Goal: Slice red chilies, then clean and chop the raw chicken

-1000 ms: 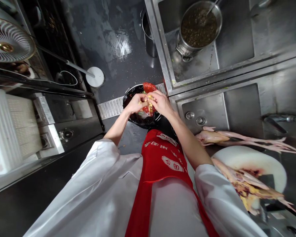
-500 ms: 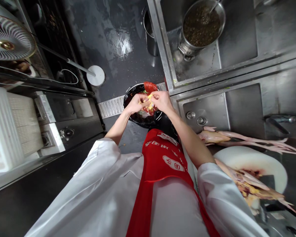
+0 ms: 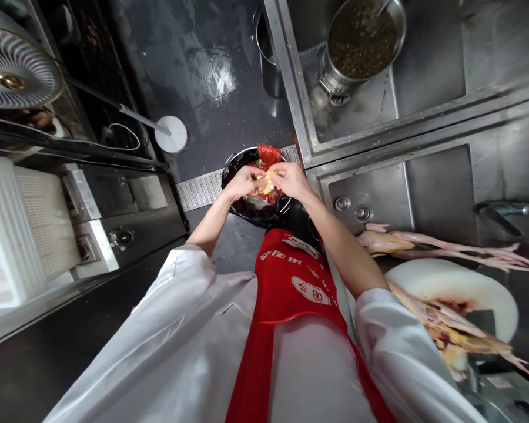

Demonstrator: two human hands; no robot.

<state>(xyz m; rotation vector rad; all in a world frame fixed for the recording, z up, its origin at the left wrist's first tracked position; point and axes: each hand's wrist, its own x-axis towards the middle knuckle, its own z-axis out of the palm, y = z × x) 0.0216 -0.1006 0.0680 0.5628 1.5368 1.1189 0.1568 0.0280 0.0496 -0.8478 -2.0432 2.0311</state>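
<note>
Both hands meet above a round bin (image 3: 253, 218) lined with a black bag, which contains red and pale scraps. My left hand (image 3: 245, 181) has its fingers closed on a yellow, fatty piece (image 3: 268, 183). Pinching the same piece from the other side is my right hand (image 3: 290, 179). The fingertips nearly touch, and the piece is partly hidden between them. A red item (image 3: 269, 154) lies at the bin's far rim.
On the right counter, one plucked bird (image 3: 385, 242) lies by the sink, and a cut-open bird (image 3: 454, 335) rests on a round white board (image 3: 502, 299). A pot of dark liquid (image 3: 364, 41) stands at the upper right, a fan (image 3: 15, 70) at the left.
My hands stay over the bin with small finger movements at the yellow piece. The view has shifted slightly, so the right counter and its contents appear a little further right.
</note>
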